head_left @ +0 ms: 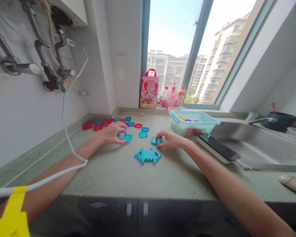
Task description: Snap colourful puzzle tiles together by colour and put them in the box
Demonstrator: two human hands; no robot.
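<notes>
My left hand (112,133) is at the left of the counter, its thumb and fingers closed about the edge of a flat turquoise interlocking building piece (128,138). My right hand (171,139) pinches another turquoise interlocking piece (154,141) between thumb and fingertips, low over the counter; the fingers partly cover it. Nearer to me lies a joined turquoise assembly (148,155), with a wide middle and notched parts on both sides. Between my hands a loose turquoise piece (143,134) lies flat, a darker blue piece (145,129) just behind it.
Several red and blue pieces (98,125) spread along the back left. A mint-green tub (197,125) stands beside the steel sink (251,144), with a phone (219,146) at the sink's edge. A white cable (66,131) crosses before my left forearm. Bottles (172,97) line the windowsill.
</notes>
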